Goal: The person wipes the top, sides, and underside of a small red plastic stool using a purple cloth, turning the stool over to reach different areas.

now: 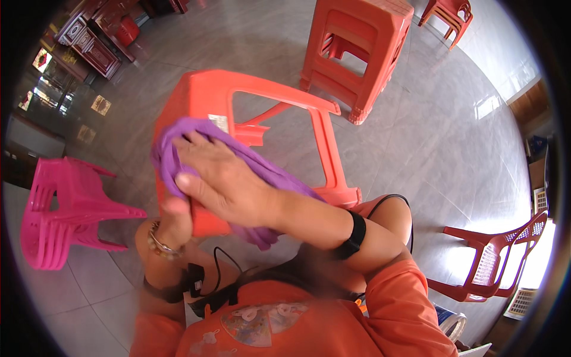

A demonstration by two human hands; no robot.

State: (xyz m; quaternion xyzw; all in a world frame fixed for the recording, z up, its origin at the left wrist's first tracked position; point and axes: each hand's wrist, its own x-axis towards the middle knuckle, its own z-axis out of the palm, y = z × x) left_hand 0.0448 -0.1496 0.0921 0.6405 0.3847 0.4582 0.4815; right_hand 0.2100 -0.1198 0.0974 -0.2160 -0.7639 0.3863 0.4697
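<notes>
A red plastic stool (209, 85) lies tipped on its side at my knees, its open leg frame pointing away to the right. My right hand (223, 176) presses a bunched purple cloth (272, 172) against the seat end of the stool, thumb and fingers over the fabric. The cloth's tail hangs below my right wrist. Close below it, my left hand (175, 221), with a beaded bracelet at the wrist, grips the stool's near edge; most of its fingers are hidden. A white printed label (218, 122) sticks to the stool beside the cloth.
A stack of red plastic stools (345, 26) stands just beyond. Stacked pink plastic chairs (58, 223) are at left, a dark red plastic chair (479, 263) at right. Farther off are small stacked red chairs (450, 13) and a carved wooden cabinet (96, 51). A bucket (448, 321) sits lower right.
</notes>
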